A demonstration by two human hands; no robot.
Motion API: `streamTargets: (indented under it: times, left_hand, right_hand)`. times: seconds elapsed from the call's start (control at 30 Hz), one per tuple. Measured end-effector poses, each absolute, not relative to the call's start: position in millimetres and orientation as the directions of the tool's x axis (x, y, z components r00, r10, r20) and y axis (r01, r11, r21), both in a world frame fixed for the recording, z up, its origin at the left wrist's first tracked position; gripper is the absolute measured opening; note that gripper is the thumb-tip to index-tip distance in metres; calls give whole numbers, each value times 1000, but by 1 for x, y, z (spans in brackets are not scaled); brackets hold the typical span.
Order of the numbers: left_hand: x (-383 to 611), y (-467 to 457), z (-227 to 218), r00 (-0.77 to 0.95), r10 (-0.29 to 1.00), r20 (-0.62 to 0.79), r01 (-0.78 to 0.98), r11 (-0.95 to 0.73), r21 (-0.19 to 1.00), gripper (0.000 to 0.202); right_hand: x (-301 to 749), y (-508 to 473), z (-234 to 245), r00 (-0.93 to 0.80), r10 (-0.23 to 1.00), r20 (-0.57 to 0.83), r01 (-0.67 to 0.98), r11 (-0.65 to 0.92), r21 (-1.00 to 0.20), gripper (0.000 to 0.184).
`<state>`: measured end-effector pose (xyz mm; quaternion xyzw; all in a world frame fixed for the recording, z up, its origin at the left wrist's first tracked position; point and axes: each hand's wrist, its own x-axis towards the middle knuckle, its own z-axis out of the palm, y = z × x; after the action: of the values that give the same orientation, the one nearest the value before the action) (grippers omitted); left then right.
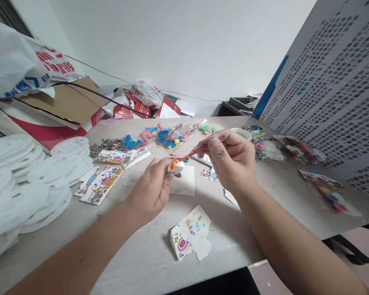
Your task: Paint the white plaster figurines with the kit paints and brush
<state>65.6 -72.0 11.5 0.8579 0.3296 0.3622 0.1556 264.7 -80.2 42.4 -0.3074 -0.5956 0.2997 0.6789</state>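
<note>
Between the thumb and fingers of my left hand (149, 190) is a small white figure (179, 167) with a patch of orange paint on it; its full shape is hidden. My right hand (236, 164) pinches a thin red paintbrush (199, 150), its tip at the orange patch. Below the hands lies a paint-smeared cut card (195, 235). A white sheet (184, 182) rests on the table just behind the left fingers. Part of a round white dish (242, 132) shows beyond my right hand.
Stacks of white discs (33, 192) cover the left side. Printed cartoon cards (103, 182) lie beside them. Further back are metal clips (107, 147) and bags of coloured pieces (169, 137). More packets (335, 196) lie right, near a leaning printed board (326, 90).
</note>
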Motion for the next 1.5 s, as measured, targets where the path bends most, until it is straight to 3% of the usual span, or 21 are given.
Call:
streamTargets:
  times: [0.7, 1.0, 1.13, 1.33, 1.5]
  left_hand:
    - [68, -71, 13, 471, 762, 444, 664, -638, 391, 10]
    - [69, -68, 12, 472, 745, 471, 662, -652, 369, 11]
    - [69, -70, 14, 454, 774, 441, 648, -627, 434, 12]
    - [70, -76, 19, 410, 846, 342, 519, -524, 675, 21]
    - [68, -75, 16, 441, 845, 303, 429, -495, 756, 29]
  right_hand:
    - [266, -83, 39, 63, 594, 802, 300, 755, -583, 7]
    - [267, -80, 38, 62, 620, 782, 241, 751, -615, 7]
    - [264, -82, 38, 101, 597, 796, 254, 758, -601, 9]
    - [265, -86, 36, -14, 570, 821, 344, 774, -532, 12]
    - [264, -84, 36, 59, 547, 835, 316, 783, -535, 10]
